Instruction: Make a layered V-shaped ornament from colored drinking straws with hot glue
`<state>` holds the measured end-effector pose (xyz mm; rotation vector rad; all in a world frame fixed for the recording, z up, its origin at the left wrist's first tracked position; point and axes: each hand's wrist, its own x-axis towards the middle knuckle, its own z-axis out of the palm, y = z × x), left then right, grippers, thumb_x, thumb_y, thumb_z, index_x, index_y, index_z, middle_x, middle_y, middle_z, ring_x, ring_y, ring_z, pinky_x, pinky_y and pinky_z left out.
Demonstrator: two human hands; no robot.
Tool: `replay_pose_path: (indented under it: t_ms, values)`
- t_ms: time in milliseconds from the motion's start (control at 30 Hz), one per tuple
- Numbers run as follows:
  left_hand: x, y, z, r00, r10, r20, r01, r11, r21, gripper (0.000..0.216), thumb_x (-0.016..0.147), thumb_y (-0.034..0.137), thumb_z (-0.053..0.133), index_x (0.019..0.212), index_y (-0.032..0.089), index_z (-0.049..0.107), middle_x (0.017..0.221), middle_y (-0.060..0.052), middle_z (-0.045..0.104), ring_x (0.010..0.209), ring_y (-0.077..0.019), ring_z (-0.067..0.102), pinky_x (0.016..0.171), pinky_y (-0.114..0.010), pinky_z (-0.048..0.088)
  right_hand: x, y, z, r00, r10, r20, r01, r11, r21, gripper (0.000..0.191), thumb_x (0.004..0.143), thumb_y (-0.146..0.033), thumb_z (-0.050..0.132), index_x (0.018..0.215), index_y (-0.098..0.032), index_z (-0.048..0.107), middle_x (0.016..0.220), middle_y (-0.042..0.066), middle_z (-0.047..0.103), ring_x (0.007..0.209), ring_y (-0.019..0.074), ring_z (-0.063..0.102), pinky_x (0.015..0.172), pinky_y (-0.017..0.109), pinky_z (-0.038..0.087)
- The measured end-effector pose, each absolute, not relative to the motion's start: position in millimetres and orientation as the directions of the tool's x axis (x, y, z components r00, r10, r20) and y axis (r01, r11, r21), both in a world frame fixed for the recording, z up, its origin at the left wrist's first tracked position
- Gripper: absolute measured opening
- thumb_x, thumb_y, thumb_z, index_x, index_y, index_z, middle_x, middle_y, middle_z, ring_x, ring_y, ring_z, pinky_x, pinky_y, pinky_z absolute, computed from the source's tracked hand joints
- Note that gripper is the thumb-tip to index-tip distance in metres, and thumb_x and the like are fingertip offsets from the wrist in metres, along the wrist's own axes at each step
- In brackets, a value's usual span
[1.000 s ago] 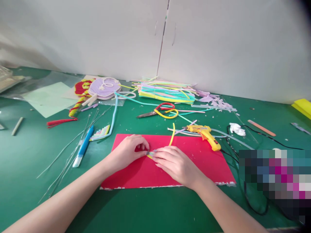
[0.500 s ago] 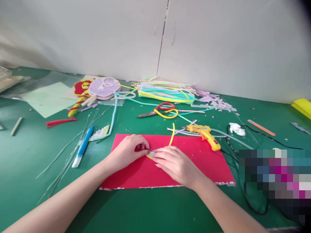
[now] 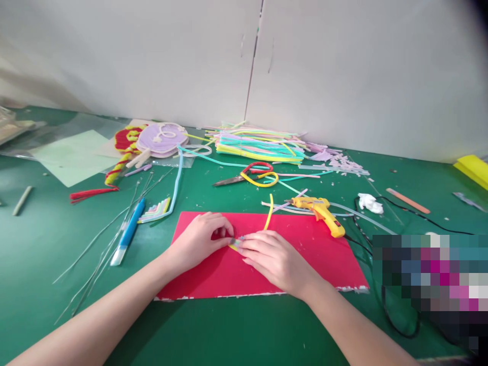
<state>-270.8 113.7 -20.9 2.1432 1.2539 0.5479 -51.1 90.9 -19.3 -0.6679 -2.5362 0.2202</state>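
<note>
My left hand (image 3: 201,237) and my right hand (image 3: 272,256) meet on a red sheet (image 3: 328,259) lying on the green table (image 3: 229,330). Both have their fingers pinched on a small bundle of pastel strips (image 3: 236,243) pressed against the sheet. A yellow strip (image 3: 270,209) curves up and away from under my right fingers. Most of the bundle is hidden by my fingertips.
A yellow glue gun (image 3: 322,212) with a black cord (image 3: 389,305) lies right of the sheet. Red-handled scissors (image 3: 244,174), a pile of coloured strips (image 3: 259,143), a lilac woven piece (image 3: 162,138), a blue pen (image 3: 128,231) and thin wires (image 3: 99,244) lie behind and left.
</note>
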Motion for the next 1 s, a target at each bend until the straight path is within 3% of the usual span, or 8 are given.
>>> replay_pose_path:
  t_ms: [433,633,1000]
  values:
    - [-269.7,112.1,-18.3,0.46,0.886,0.052,0.638,-0.371,0.675,0.003,0.078,0.019,0.059,0.079,0.019,0.061,0.075,0.001,0.062,0.068,-0.0141,0.055,0.068,-0.026,0.041,-46.6,91.6,-15.8,-0.736,0.541,0.406,0.427,0.837,-0.343,0.025,0.091,-0.016,0.046,0.108,-0.017,0.064,0.109,0.004,0.068,0.105,0.0163,0.059,0.092,0.037,0.047]
    - [-269.1,111.6,-17.2,0.454,0.89,0.043,0.64,-0.359,0.679,0.002,0.078,0.019,0.06,0.079,0.02,0.061,0.074,0.001,0.062,0.068,-0.0141,0.055,0.067,-0.026,0.041,-42.5,94.0,-15.1,-0.711,0.52,0.473,0.4,0.853,-0.336,0.02,0.086,-0.012,0.051,0.097,-0.018,0.067,0.101,0.003,0.071,0.102,0.017,0.06,0.09,0.038,0.047]
    - [-269.4,112.8,-19.3,0.455,0.89,0.038,0.639,-0.356,0.681,0.003,0.078,0.019,0.06,0.08,0.019,0.062,0.075,0.001,0.061,0.068,-0.0135,0.054,0.068,-0.026,0.04,-42.9,93.2,-17.8,-0.711,0.525,0.468,0.405,0.85,-0.338,0.021,0.085,-0.011,0.051,0.097,-0.018,0.067,0.099,0.003,0.071,0.101,0.0157,0.06,0.091,0.037,0.047]
